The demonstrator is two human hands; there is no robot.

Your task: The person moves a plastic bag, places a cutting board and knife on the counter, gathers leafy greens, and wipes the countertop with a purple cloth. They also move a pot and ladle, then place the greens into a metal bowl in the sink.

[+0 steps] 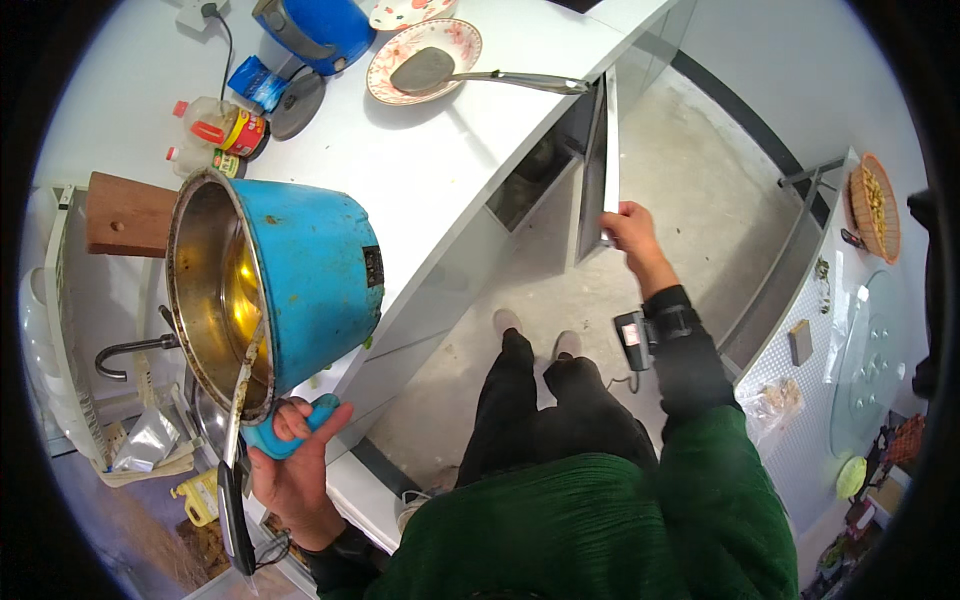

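Note:
My left hand [297,470] is closed round the blue handle [290,430] of a blue pot [315,275]. The pot is tilted, its metal inside facing left, and yellowish liquid that looks like oil shows in it. A long stained metal utensil with a black handle [235,515] leans over the pot's rim beside my left hand; its far end is hidden inside. My right hand [633,235] grips the edge of an open cabinet door [597,170] below the counter. Part of the dark cabinet inside [535,175] is visible.
On the white counter [430,170] stand a flowered bowl [378,70] with a spatula [425,70] across it, a blue kettle [320,30] and sauce bottles [225,125]. A tap [130,350] and dish rack [65,320] are at left. At right stands a table with a basket [870,210].

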